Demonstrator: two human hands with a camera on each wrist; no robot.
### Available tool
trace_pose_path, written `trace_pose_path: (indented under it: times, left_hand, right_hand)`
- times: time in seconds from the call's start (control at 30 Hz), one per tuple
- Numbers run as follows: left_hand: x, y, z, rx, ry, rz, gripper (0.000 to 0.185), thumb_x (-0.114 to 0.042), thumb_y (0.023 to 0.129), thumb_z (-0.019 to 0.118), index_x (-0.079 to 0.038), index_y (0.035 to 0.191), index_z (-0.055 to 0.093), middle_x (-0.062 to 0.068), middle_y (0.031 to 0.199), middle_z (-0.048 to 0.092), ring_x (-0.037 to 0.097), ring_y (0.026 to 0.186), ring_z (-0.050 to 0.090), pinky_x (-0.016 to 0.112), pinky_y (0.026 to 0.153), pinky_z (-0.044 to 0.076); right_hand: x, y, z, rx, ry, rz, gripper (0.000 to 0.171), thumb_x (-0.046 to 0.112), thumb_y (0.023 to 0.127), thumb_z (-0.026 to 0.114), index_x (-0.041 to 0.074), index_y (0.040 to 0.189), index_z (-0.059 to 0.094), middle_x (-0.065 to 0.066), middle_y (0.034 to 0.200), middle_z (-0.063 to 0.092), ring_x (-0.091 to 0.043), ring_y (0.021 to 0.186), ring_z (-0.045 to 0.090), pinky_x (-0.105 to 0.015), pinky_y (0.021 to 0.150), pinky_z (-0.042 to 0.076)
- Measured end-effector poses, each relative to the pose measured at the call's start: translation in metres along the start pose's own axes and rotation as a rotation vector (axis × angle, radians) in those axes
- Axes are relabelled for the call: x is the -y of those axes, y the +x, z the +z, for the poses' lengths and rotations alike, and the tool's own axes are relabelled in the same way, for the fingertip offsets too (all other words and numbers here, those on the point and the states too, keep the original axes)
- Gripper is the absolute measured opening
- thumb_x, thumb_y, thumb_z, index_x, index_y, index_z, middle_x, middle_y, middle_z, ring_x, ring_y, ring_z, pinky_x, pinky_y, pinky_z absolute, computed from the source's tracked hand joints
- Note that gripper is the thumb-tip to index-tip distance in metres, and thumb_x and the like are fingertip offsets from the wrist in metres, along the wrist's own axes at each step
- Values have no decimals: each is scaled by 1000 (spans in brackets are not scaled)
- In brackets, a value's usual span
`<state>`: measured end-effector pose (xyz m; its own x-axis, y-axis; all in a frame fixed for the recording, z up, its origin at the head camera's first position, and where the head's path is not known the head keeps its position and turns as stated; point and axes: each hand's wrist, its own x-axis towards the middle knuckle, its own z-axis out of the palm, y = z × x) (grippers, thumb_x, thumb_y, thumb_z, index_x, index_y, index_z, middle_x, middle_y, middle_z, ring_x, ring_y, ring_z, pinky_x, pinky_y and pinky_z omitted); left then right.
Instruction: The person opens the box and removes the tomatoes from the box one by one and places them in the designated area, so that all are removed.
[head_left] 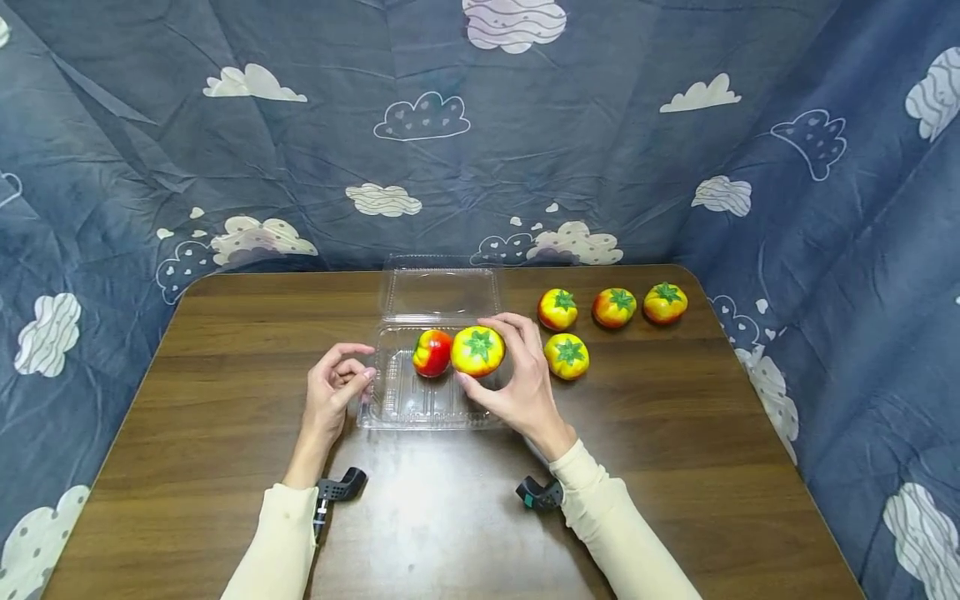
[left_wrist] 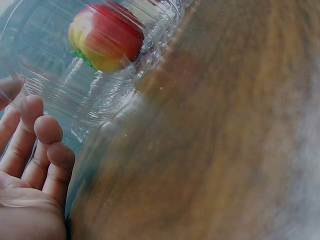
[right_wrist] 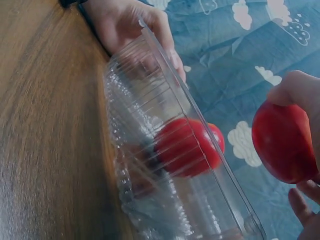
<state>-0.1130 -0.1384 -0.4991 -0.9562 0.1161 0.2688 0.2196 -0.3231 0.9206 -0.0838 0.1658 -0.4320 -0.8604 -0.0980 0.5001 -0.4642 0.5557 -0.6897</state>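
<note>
Backdrop: a blue cloth with white cloud prints (head_left: pixel 420 117) fills the upper half of the head view and drapes down both sides.
Tabletop: dark wood-grain tabletop (head_left: pixel 675 467) takes the lower half of the frame, rounded at its far corners.
Container: a clear plastic clamshell box (head_left: pixel 405 404) sits at the centre of the frame, its lid (head_left: pixel 441 292) lying open and flat toward the top of the frame, hinged to the tray's far edge.
Container contents: one red-and-yellow tomato (head_left: pixel 431 353) lies on its side in the upper left part of the tray; the front of the tray is bare ribbed plastic.
Right hand: the right hand (head_left: pixel 517 383) is clamped on a second, yellow tomato with a green star-shaped calyx (head_left: pixel 477 351), fingers over its far side and thumb under its near side. It is at the tray's right half, just beside the first tomato; whether it rests on the tray floor I cannot tell.
Left hand: the left hand (head_left: pixel 335 390) is at the tray's left edge, fingers loosely curled with the tips against the rim, clamped on nothing.
Loose tomatoes: four more sit right of the box in the upper right of the tabletop, three in a row (head_left: pixel 613 307) and one nearer (head_left: pixel 567 356) just beside the right hand.
Wrist cameras: a small black mount (head_left: pixel 339 486) shows at each cream sleeve.
</note>
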Motion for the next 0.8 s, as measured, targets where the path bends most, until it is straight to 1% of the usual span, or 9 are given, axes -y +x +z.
trace_pose_path:
  times: [0.1, 0.2, 0.33, 0.5, 0.57, 0.67, 0.8]
  left_hand:
    - [0, 1, 0, -10, -1, -3, 33, 18, 89, 65, 23, 120, 53, 5, 69, 67, 10, 51, 61, 20, 48, 53]
    - [0, 1, 1, -10, 2, -3, 33, 18, 89, 65, 23, 120, 54, 5, 69, 67, 11, 51, 61, 21, 48, 53]
    - [0, -1, 1, -3, 4, 0, 33, 18, 90, 64, 24, 120, 53, 4, 69, 67, 12, 52, 61, 21, 47, 52]
    - [3, -4, 1, -4, -1, -7, 33, 19, 89, 64, 24, 120, 53, 5, 69, 67, 12, 52, 61, 21, 47, 52]
    - [3, -4, 1, -7, 1, -7, 33, 19, 89, 64, 24, 120, 53, 6, 69, 67, 12, 51, 61, 21, 47, 52]
    - [2, -2, 2, -13, 3, -3, 33, 19, 89, 64, 24, 120, 53, 5, 69, 67, 13, 51, 60, 21, 47, 52]
    - [2, -1, 1, -9, 0, 0, 33, 19, 89, 64, 24, 120, 54, 2, 69, 67, 11, 51, 60, 20, 47, 52]
  right_hand:
    - [-2, 1, -4, -18, -19, 8, 73, 34, 77, 91, 21, 143, 61, -5, 138, 51, -20, 130, 50, -44, 109, 50]
    - [-4, 0, -9, -23, -28, 23, 75, 31, 78, 90, 23, 145, 59, -4, 140, 52, -18, 131, 51, -44, 112, 49]
    - [-9, -3, -16, -32, -38, 36, 75, 30, 78, 89, 20, 146, 58, -3, 142, 53, -18, 132, 52, -45, 113, 47]
    - [-17, -5, -26, -79, -54, 40, 76, 30, 77, 89, 16, 145, 58, -6, 142, 56, -22, 130, 54, -47, 109, 45]
    - [-20, -3, -32, -101, -61, 36, 76, 30, 77, 89, 16, 145, 58, -6, 142, 56, -23, 130, 54, -47, 108, 46]
    - [-25, 0, -41, -127, -67, 36, 76, 29, 77, 89, 15, 145, 58, -7, 142, 56, -23, 131, 54, -45, 110, 47]
    - [-35, 1, -55, -161, -84, 47, 76, 29, 78, 89, 14, 146, 58, -8, 142, 56, -22, 132, 54, -37, 113, 47]
